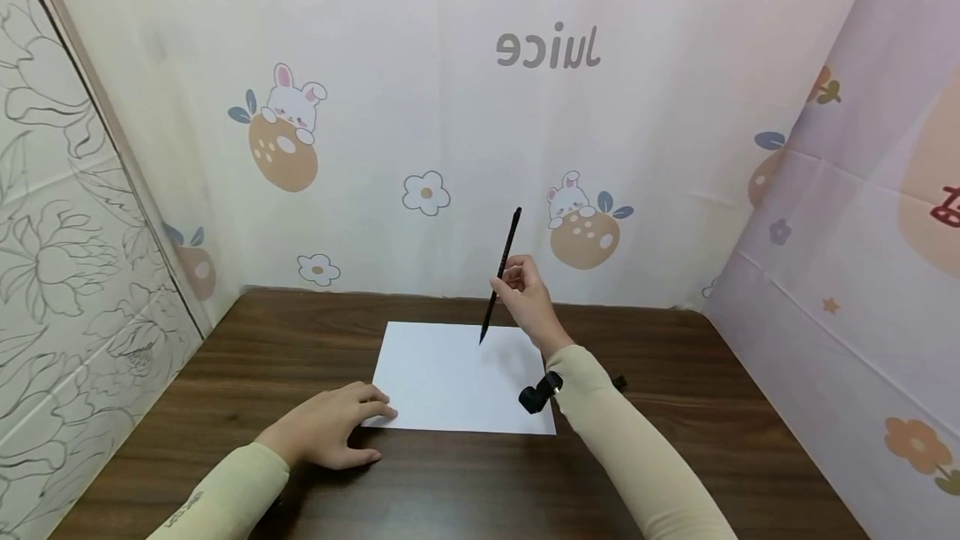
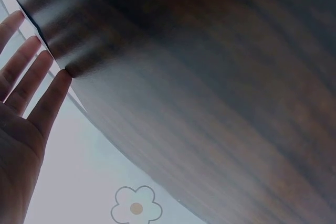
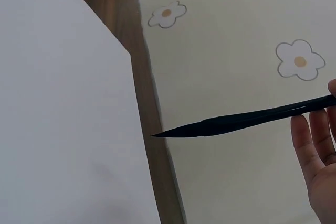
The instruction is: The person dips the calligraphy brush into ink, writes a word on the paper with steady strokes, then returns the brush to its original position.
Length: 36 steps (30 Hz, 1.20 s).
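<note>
A black calligraphy brush is pinched between the thumb and fingers of my right hand. It leans slightly, with its dark pointed tip down over the upper part of a blank white sheet of paper. Up close in the right wrist view, the brush shows a smooth, tapered bristle head. My left hand rests at the sheet's lower left corner, fingertips on the paper and thumb spread over the wood. In the left wrist view, the fingers are extended and slightly apart.
The sheet lies on a dark brown wooden table. Behind it hangs a pale curtain printed with rabbits, fruit and flowers. Patterned panels stand at the left and right sides. A small black device is strapped to my right wrist.
</note>
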Motion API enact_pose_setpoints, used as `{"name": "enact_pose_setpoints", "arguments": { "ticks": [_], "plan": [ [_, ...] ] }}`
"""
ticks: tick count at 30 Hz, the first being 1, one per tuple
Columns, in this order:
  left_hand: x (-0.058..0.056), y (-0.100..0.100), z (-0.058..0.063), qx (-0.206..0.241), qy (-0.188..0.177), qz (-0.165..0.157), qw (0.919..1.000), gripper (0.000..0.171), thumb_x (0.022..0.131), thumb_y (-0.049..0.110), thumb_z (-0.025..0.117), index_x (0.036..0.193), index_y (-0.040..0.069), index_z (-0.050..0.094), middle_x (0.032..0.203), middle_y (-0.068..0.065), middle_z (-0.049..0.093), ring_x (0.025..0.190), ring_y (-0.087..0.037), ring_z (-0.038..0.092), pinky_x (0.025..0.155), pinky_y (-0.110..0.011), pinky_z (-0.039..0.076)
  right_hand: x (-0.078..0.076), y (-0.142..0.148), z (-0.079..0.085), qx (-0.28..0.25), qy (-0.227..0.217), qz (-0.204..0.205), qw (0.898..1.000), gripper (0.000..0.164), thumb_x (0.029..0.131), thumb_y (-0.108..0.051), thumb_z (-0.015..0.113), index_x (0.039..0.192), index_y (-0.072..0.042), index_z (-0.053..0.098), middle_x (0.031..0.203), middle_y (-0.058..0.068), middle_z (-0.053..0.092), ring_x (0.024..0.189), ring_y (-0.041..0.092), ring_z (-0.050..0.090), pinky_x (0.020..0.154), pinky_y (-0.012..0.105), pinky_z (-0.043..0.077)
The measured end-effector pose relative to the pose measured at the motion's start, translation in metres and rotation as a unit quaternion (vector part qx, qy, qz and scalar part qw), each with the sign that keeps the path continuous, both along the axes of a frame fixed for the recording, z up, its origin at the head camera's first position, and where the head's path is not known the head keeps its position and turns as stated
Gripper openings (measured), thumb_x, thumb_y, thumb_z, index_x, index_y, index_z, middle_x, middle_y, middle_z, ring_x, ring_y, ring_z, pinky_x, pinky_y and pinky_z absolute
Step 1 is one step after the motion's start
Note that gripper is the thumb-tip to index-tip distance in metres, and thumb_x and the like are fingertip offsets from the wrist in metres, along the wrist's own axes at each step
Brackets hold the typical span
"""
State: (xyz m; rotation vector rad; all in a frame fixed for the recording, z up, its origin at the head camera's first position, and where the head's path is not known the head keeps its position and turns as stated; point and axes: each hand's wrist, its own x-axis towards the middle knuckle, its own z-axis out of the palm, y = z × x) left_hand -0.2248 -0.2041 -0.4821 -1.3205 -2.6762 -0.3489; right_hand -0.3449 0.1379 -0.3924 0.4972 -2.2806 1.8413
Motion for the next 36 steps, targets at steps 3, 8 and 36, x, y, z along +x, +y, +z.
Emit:
{"name": "enact_pose_setpoints", "arguments": {
  "ticks": [3,8,36],
  "plan": [
    [0.001,0.001,0.001,0.002,-0.001,0.0,1.0,0.047,0.086,0.043,0.075,0.127,0.022,0.066,0.128,-0.001,0.058,0.112,-0.016,0.059,0.085,-0.037,0.053,0.009,-0.008,0.005,0.004,-0.007,0.007,1.0,0.031,0.099,-0.013,0.063,0.124,-0.005,0.044,0.105,0.011,0.051,0.093,0.022,0.056,0.082,0.034,0.054],
    [0.001,0.001,0.001,0.004,0.006,-0.005,1.0,0.047,0.086,0.044,0.074,0.127,0.022,0.066,0.127,-0.001,0.058,0.111,-0.017,0.059,0.084,-0.037,0.054,0.015,-0.019,0.007,0.0,-0.011,0.013,1.0,0.031,0.1,-0.009,0.061,0.125,-0.003,0.044,0.105,0.011,0.051,0.095,0.022,0.053,0.081,0.031,0.054],
    [0.0,0.001,0.002,-0.005,0.003,0.008,0.9999,0.047,0.086,0.045,0.075,0.126,0.022,0.067,0.126,0.001,0.058,0.112,-0.016,0.059,0.086,-0.038,0.053,0.013,-0.091,-0.022,0.01,0.058,0.038,0.998,0.031,0.099,-0.015,0.064,0.125,-0.009,0.046,0.105,0.01,0.057,0.096,0.022,0.058,0.081,0.039,0.055]
  ]
}}
